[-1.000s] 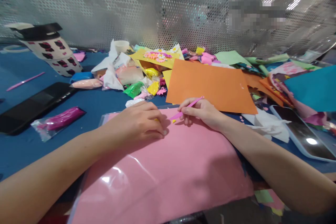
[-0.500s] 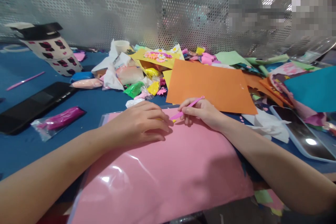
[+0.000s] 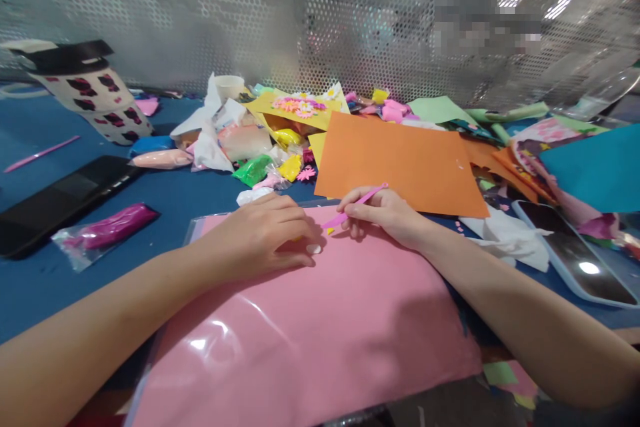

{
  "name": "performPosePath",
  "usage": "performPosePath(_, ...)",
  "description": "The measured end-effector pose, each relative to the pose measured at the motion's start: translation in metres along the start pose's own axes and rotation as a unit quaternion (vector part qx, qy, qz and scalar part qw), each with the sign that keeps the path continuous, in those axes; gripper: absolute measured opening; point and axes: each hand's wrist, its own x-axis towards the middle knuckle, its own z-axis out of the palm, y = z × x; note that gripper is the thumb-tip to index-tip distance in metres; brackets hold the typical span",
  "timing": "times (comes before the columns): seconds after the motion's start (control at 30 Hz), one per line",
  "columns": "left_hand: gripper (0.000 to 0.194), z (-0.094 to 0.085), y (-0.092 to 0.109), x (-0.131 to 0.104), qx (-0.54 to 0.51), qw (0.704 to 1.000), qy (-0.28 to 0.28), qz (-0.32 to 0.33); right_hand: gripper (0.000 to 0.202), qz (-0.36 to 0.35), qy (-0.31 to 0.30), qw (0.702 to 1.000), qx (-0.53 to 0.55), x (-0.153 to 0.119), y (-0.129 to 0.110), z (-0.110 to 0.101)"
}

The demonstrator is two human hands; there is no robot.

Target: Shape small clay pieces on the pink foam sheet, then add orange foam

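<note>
My right hand (image 3: 377, 210) pinches a pink plastic clay-modelling tool (image 3: 369, 195). Its flat blade points down and left, close to a small yellow piece (image 3: 331, 231). Beneath both hands lies a pink sheet in a clear plastic sleeve (image 3: 320, 320). My left hand (image 3: 267, 230) hangs low over the sleeve, its fingers loosely bent and the thumb apart from the forefinger. A small white piece (image 3: 313, 249) shows in that gap; whether the fingers touch it I cannot tell. A hint of yellow under the left fingers is mostly hidden.
Orange card (image 3: 400, 163) lies beyond my right hand. Bagged clay (image 3: 253, 170), paper flowers (image 3: 300, 105) and scraps crowd the back. On the left are a tumbler (image 3: 100, 90), a black device (image 3: 65, 197) and a magenta clay pack (image 3: 113, 227); a phone (image 3: 580, 253) lies right.
The left fingers have lifted and parted slightly, so the white piece now shows. My right hand and the tool have barely moved. The view has shifted slightly.
</note>
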Motion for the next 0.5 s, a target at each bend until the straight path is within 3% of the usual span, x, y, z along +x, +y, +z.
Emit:
performPosePath(0.1,0.020,0.004,0.002,0.000,0.030,0.999,0.017,0.008,0.028,0.001,-0.002,1.000,0.010,0.000,-0.001,0.000)
performPosePath(0.3,0.010,0.001,0.008,0.003,-0.019,0.999,0.037,-0.016,0.027,0.003,-0.003,1.000,0.003,0.000,0.000,0.000)
performPosePath(0.43,0.015,-0.004,0.008,0.005,0.094,0.989,0.107,0.028,0.028,-0.013,0.007,1.000,0.002,0.002,0.001,0.000)
performPosePath(0.5,0.020,-0.005,0.009,0.006,0.147,0.982,0.112,0.047,0.029,-0.022,0.013,1.000,-0.003,0.002,0.002,0.001)
